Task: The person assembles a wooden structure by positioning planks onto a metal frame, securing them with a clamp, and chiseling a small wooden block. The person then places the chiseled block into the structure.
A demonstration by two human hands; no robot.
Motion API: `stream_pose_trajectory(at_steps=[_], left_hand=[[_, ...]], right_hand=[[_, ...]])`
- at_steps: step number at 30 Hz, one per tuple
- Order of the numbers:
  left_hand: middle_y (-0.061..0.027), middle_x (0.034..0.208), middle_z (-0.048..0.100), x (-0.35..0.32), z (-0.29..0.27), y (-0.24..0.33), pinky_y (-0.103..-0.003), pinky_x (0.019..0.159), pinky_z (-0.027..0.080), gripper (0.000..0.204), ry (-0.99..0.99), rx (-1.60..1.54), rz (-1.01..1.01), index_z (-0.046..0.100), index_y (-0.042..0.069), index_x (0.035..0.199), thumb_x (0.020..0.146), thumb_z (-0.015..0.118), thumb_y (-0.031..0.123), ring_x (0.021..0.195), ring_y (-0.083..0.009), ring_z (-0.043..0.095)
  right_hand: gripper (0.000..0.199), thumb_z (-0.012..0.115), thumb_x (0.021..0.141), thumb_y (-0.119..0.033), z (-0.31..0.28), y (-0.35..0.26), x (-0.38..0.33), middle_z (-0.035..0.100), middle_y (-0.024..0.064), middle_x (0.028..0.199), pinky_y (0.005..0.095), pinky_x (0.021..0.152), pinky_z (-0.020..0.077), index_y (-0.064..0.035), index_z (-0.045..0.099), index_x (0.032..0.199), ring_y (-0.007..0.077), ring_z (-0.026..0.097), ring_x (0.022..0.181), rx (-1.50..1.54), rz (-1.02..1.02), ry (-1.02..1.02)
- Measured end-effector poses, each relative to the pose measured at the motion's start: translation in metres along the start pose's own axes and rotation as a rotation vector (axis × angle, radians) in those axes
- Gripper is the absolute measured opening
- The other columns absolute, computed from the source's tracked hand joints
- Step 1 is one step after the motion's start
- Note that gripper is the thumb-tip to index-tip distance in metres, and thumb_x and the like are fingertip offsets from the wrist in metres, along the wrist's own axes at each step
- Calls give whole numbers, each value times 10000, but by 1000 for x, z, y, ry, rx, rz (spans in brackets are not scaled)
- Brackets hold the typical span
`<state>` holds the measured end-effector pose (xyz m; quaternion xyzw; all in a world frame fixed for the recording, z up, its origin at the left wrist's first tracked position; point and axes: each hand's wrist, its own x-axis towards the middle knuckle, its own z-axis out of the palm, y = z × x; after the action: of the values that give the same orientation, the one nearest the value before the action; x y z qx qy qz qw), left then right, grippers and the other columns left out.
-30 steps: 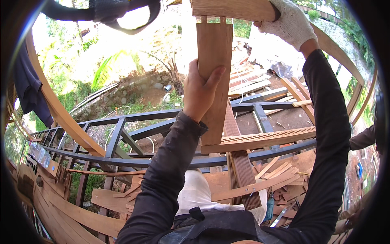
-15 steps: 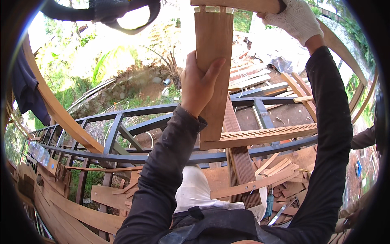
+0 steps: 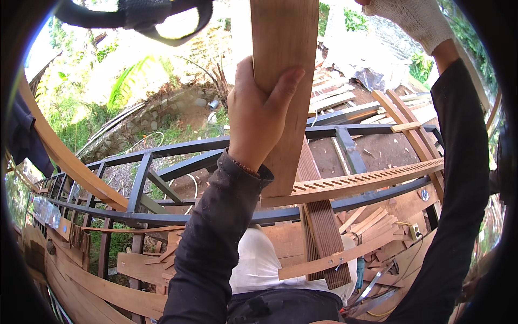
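Note:
My bare left hand [image 3: 260, 110] grips an upright wooden board [image 3: 286, 54], fingers wrapped round its left edge and thumb across its face. The board's lower end meets the slotted wooden rail [image 3: 367, 181], which lies across the dark metal frame [image 3: 178, 143]; its upper end runs out of view. At the upper right is my right hand [image 3: 413, 21], in a white knitted glove. The top edge cuts off most of its fingers, so whatever they hold is hidden.
Below the rail, a grooved plank [image 3: 326, 243] and a curved strip with bolts [image 3: 318, 265] lie near my legs. Wood offcuts [image 3: 372, 229], a teal power tool [image 3: 360, 272] and a socket box [image 3: 414, 231] are at the right. A curved beam [image 3: 81, 167] rises at the left.
The upright board looks larger, and its jointed top and the curved wooden piece above have left the view. My right hand has shifted up and right; my left hand keeps its hold.

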<state>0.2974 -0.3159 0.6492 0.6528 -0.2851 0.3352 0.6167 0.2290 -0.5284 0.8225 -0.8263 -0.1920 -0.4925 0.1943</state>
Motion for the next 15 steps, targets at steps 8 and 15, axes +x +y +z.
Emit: stream_pose_trajectory(at_steps=[8,15], left_hand=[[-164,970,766,-1,0,-2,-357,755,586,472,31,-49,77,606,-28,1135,934,819,342,875,-235,757],[-169,975,769,-3,-4,-8,-360,751,585,516,24,-79,80,594,-29,1148,924,829,371,872,-253,762]], right_hand=[[475,818,746,19,4,13,2,756,115,945,356,759,646,18,657,1193,189,745,839,41,-54,-18],[500,816,758,-36,2,2,1,749,113,932,346,745,638,34,652,1225,182,737,809,77,1,-48]])
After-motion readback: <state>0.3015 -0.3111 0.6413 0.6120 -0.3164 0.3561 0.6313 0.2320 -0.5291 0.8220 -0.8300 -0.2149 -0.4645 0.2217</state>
